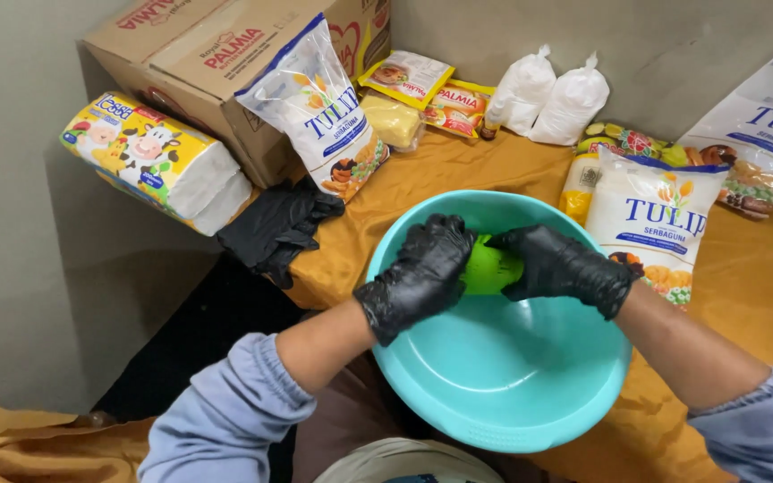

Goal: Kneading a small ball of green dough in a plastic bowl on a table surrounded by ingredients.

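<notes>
Lighting: even, moderately bright indoor light from above, slightly warm. Glare: soft sheen on the teal bowl (503,376) along its inner wall; small highlights on the black gloves of the left hand (422,273) and right hand (561,266); gloss on the plastic flour bags (650,224). Shadows: soft, dark gap below the table edge at left. Focus: sharp at centre; sleeves at the bottom edge slightly soft. Distortion: mild wide-angle bending at the corners.

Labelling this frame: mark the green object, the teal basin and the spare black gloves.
green object (492,268), head view, exposed middle between both hands.
teal basin (494,394), head view, bare inner floor.
spare black gloves (275,228), head view, middle of pile.
</notes>
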